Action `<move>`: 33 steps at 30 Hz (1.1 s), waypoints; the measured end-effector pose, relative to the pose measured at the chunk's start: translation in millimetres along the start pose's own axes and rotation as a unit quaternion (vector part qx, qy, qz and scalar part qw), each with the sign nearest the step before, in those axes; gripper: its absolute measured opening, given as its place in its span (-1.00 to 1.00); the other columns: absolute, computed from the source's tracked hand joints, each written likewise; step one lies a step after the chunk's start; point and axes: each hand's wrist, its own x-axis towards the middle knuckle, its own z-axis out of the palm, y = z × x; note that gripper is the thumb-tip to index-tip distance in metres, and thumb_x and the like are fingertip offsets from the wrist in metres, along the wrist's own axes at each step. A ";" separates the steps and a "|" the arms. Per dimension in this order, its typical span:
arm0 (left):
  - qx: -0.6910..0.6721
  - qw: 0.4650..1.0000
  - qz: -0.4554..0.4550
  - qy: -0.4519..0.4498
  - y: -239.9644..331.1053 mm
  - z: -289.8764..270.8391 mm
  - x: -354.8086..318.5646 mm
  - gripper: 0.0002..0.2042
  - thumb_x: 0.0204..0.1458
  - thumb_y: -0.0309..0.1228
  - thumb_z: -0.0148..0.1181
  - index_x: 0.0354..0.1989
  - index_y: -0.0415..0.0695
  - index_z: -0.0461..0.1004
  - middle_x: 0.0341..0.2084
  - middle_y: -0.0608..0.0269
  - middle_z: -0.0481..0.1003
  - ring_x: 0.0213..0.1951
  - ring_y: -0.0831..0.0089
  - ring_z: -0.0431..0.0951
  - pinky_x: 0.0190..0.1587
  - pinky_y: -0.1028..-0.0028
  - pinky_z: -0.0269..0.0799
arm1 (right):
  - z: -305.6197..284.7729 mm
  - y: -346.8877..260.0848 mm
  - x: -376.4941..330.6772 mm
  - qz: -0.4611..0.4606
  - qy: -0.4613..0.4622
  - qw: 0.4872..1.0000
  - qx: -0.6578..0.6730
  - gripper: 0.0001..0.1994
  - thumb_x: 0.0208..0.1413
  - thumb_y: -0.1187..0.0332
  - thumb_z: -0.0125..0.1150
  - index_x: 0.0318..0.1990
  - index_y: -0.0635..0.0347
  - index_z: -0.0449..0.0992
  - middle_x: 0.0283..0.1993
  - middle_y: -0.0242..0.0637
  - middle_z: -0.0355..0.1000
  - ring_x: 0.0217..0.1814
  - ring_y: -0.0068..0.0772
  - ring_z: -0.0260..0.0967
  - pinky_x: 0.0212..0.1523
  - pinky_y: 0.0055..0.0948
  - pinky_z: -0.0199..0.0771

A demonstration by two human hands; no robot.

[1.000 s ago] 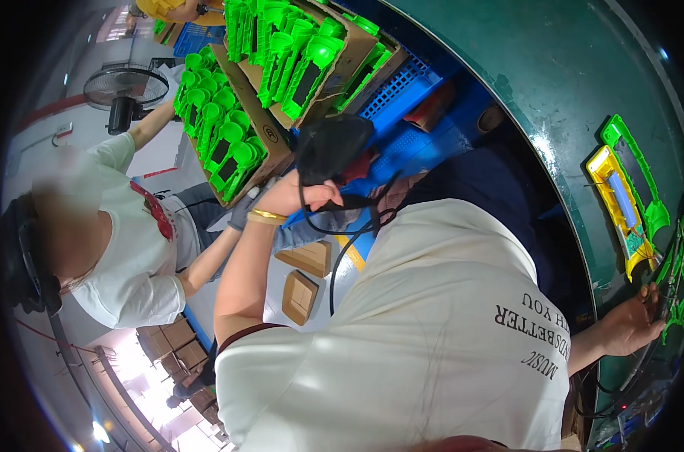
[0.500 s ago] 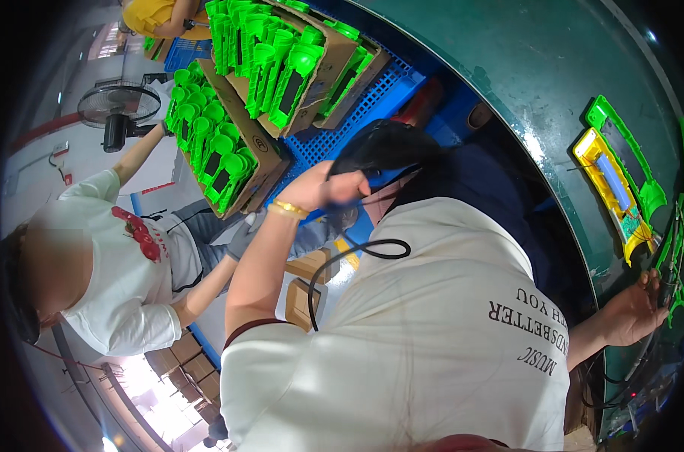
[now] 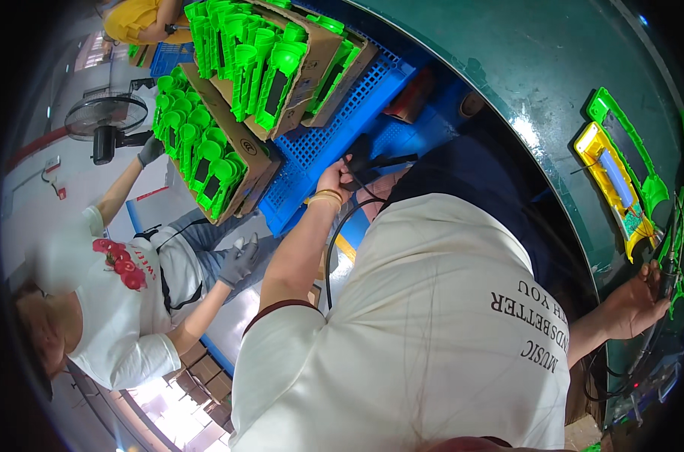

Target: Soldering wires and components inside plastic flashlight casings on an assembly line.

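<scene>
- Black tool point(image 3: 359, 162), cable trailing, sits gripped in your left hand point(image 3: 334, 179) over the blue crate point(image 3: 319, 143).
- Right hand point(image 3: 637, 301) rests at the green worktop's point(image 3: 523, 68) edge, fingers curled on a thin probe point(image 3: 667, 282).
- Keep the cable slack clear of your arm.

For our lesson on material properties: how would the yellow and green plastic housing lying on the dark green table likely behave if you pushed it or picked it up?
The housing looks like a thin, hollow moulded shell, so probably light and fairly stiff. Lying flat on the table, it should slide rather than roll or tip. The exposed circuit board at its lower end suggests lifting it gently, by the edges.
</scene>
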 end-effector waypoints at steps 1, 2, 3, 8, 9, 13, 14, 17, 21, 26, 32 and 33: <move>-0.012 1.000 0.017 -0.003 -0.7 -3.4 -0.6 -0.85 -0.03 -0.51 -0.04 -0.28 -0.24 0.37 -0.77 0.45 0.16 -0.79 0.67 0.03 -0.74 0.73 -0.02 | -0.1 1.0 0.7 0.003 -0.004 1.000 -0.003 -0.58 0.16 0.17 -0.28 -0.17 0.40 0.37 -0.22 -0.09 0.39 -0.11 -0.16 0.27 -0.14 -0.31 0.17; -0.025 0.999 0.035 -0.006 -0.2 -3.9 -2.7 -0.85 -0.04 -0.51 -0.03 -0.29 -0.24 0.37 -0.77 0.45 0.17 -0.79 0.68 0.03 -0.74 0.74 -0.02 | 0.8 1.9 1.4 0.005 -0.008 1.000 -0.005 -0.58 0.16 0.17 -0.29 -0.17 0.40 0.37 -0.21 -0.09 0.39 -0.11 -0.17 0.27 -0.13 -0.30 0.17; -0.029 0.999 0.037 0.004 0.0 -2.4 -4.6 -0.86 -0.04 -0.51 -0.02 -0.30 -0.24 0.38 -0.77 0.45 0.17 -0.79 0.69 0.04 -0.75 0.75 -0.03 | 2.3 2.3 1.9 0.007 -0.009 1.000 -0.007 -0.58 0.16 0.17 -0.29 -0.17 0.40 0.37 -0.21 -0.09 0.39 -0.11 -0.17 0.27 -0.13 -0.30 0.17; -0.033 0.999 0.031 0.005 -1.0 -1.2 -10.2 -0.85 -0.04 -0.51 -0.03 -0.28 -0.23 0.39 -0.77 0.48 0.16 -0.79 0.70 0.03 -0.75 0.76 -0.04 | 8.7 2.9 3.0 0.002 0.006 0.999 -0.041 -0.59 0.16 0.17 -0.27 -0.17 0.40 0.36 -0.22 -0.10 0.38 -0.11 -0.14 0.25 -0.14 -0.29 0.18; -0.026 0.999 0.033 0.017 -0.3 1.4 -13.3 -0.83 -0.04 -0.50 -0.03 -0.27 -0.22 0.40 -0.78 0.50 0.16 -0.79 0.71 0.03 -0.75 0.76 -0.05 | 7.9 3.1 3.3 0.003 0.006 0.999 -0.042 -0.59 0.16 0.17 -0.27 -0.17 0.40 0.36 -0.22 -0.10 0.38 -0.11 -0.14 0.25 -0.14 -0.29 0.18; 0.168 0.985 -0.009 -0.045 8.1 -0.3 -29.0 -0.82 -0.02 -0.45 -0.04 -0.25 -0.17 0.44 -0.80 0.57 0.10 -0.78 0.74 -0.01 -0.73 0.73 -0.12 | 0.2 3.7 6.1 0.007 -0.011 1.000 -0.014 -0.58 0.16 0.17 -0.27 -0.16 0.39 0.36 -0.23 -0.10 0.38 -0.12 -0.13 0.25 -0.13 -0.29 0.18; 0.290 0.954 -0.008 -0.078 11.9 4.6 -42.3 -0.82 -0.01 -0.41 -0.03 -0.27 -0.15 0.46 -0.80 0.60 0.06 -0.77 0.75 -0.02 -0.71 0.70 -0.13 | -1.0 4.1 6.2 0.009 -0.019 1.000 -0.011 -0.58 0.16 0.17 -0.27 -0.16 0.39 0.36 -0.22 -0.10 0.38 -0.12 -0.13 0.25 -0.12 -0.29 0.18; 0.376 0.904 -0.021 -0.201 33.6 38.0 -91.6 -0.79 -0.02 -0.36 0.01 -0.26 -0.18 0.47 -0.81 0.64 0.06 -0.76 0.78 -0.01 -0.69 0.68 -0.18 | 1.1 1.9 3.7 0.008 0.000 1.000 -0.014 -0.58 0.15 0.16 -0.27 -0.15 0.39 0.37 -0.22 -0.11 0.39 -0.10 -0.15 0.25 -0.13 -0.31 0.17; 0.397 0.866 0.029 -0.302 69.9 45.3 -129.5 -0.72 -0.03 -0.35 0.02 -0.30 -0.37 0.42 -0.81 0.58 0.10 -0.74 0.78 0.02 -0.66 0.67 -0.14 | -2.4 3.3 2.5 0.005 -0.008 1.000 0.017 -0.58 0.14 0.15 -0.25 -0.16 0.38 0.38 -0.22 -0.13 0.39 -0.09 -0.16 0.23 -0.14 -0.31 0.13; 0.533 0.764 0.131 -0.340 89.7 85.4 -191.9 -0.74 -0.08 -0.30 0.08 -0.40 -0.30 0.47 -0.79 0.52 0.18 -0.69 0.75 0.09 -0.62 0.70 -0.08 | 2.5 0.1 0.3 0.005 0.007 0.999 0.049 -0.59 0.14 0.16 -0.25 -0.17 0.37 0.38 -0.23 -0.12 0.39 -0.12 -0.17 0.21 -0.16 -0.32 0.11; 0.717 0.536 0.317 -0.313 108.9 123.8 -250.5 -0.83 -0.03 -0.39 0.08 -0.44 -0.29 0.44 -0.20 0.21 0.31 -0.38 0.59 0.34 -0.37 0.65 0.23 | -0.7 -1.0 -2.3 -0.007 0.011 0.998 0.055 -0.60 0.14 0.17 -0.24 -0.19 0.37 0.39 -0.25 -0.11 0.39 -0.12 -0.17 0.20 -0.17 -0.32 0.10; 0.717 0.455 0.415 -0.325 110.5 119.7 -249.7 -0.82 -0.04 -0.39 0.08 -0.43 -0.30 0.44 -0.08 0.16 0.26 -0.28 0.57 0.35 -0.32 0.67 0.23 | -0.9 -1.4 -2.7 -0.006 0.011 0.998 0.058 -0.60 0.13 0.17 -0.24 -0.19 0.37 0.39 -0.25 -0.11 0.39 -0.12 -0.17 0.20 -0.17 -0.32 0.10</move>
